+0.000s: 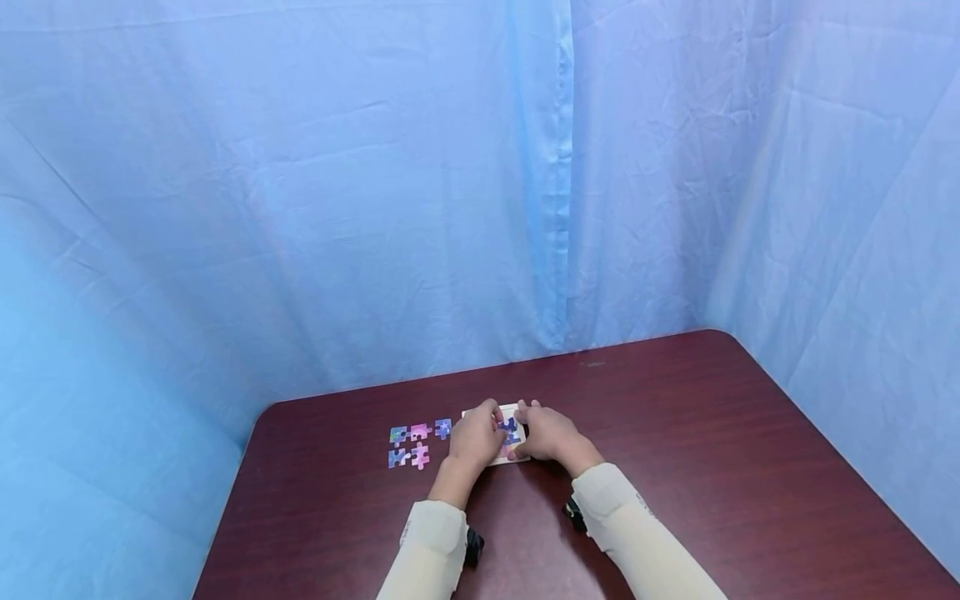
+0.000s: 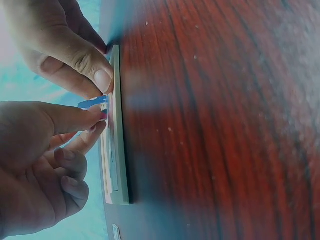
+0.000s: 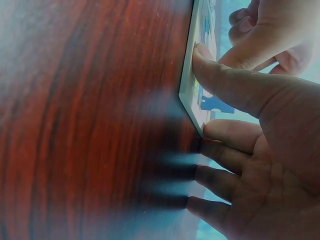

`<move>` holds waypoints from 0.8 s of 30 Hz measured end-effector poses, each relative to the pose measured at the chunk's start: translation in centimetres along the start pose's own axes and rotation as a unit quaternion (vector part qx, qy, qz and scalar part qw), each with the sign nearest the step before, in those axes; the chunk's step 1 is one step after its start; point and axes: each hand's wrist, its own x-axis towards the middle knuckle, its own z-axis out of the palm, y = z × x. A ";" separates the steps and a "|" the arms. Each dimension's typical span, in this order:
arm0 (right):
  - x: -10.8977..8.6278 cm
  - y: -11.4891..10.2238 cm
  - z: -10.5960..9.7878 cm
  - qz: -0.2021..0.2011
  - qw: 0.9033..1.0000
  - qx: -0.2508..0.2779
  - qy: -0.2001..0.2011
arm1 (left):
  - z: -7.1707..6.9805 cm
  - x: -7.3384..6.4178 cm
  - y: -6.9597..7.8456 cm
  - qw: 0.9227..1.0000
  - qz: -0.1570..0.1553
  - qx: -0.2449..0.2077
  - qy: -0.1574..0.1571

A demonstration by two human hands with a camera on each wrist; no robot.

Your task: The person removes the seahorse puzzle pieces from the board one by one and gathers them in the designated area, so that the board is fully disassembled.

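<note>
A small puzzle board point(image 1: 508, 408) with a pale rim lies on the table, partly covered by both hands. My left hand point(image 1: 472, 435) is over its left side, thumb and finger pinching a puzzle piece point(image 2: 104, 115) whose pink edge shows. At the right side, my right hand point(image 1: 552, 433) holds the board, its thumb point(image 3: 206, 70) on the near rim and its index finger point(image 3: 232, 134) against the side edge. The other right fingertips reach down by the table. A blue piece point(image 2: 91, 103) stands tilted above the board between the hands. Its lower end is hidden.
Several loose jigsaw pieces, among them a pink piece point(image 1: 420, 456) and a blue piece point(image 1: 443, 428), lie left of the board on the dark red wooden table point(image 1: 675, 467). Blue curtains point(image 1: 420, 208) hang behind the table and along its sides.
</note>
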 end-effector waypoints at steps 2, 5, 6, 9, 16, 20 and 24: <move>0.0 0.0 0.0 0.000 1.000 0.001 0.000 | 0.0 0.0 -0.1 1.000 0.001 -0.005 0.004; 0.0 0.0 0.1 -0.001 1.000 0.001 0.000 | -0.2 -0.2 -0.2 1.000 -0.002 -0.014 0.008; 0.0 0.0 0.1 -0.001 1.000 0.000 0.000 | -0.3 -0.3 -0.2 1.000 -0.001 -0.019 0.009; 0.1 0.1 0.1 0.000 1.000 -0.004 0.001 | -0.5 -0.5 -0.4 0.999 -0.003 -0.031 0.015; 0.2 0.2 0.0 0.000 1.000 -0.013 0.004 | -1.1 -1.1 -1.2 0.999 -0.008 -0.034 0.031; 0.2 0.1 0.2 0.001 1.000 -0.010 0.000 | -1.5 -1.7 -1.7 0.999 -0.019 -0.035 0.037; 0.2 0.2 0.2 0.002 1.000 -0.007 -0.002 | -1.8 -2.2 -2.2 0.998 -0.027 -0.033 0.048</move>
